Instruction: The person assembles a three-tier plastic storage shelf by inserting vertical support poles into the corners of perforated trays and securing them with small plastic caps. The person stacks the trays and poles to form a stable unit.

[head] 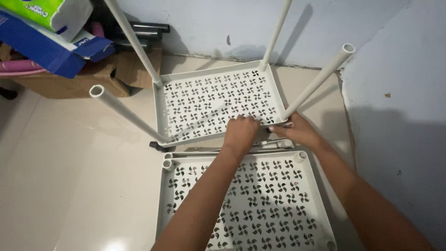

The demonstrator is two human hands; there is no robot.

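Upper tray (211, 100): pale grey-white plastic shelf, rectangular, pierced with pinwheel-shaped cut-outs, lying on the cream tiled floor close to the wall. Four white tubes stand in its corner sockets, splaying outward; near-right tube (318, 80) open at its top end. Lower tray (274, 204): same pattern, flat on the floor just beside the first, corner sockets empty. Both hands rest at the upper tray's near edge; grip probably closed, partly hidden

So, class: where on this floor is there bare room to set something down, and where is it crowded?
Free: the tiled floor left of both perforated trays, below the cardboard box. Crowded: the gap between the trays, where the left hand and right hand work, and the right wall side.
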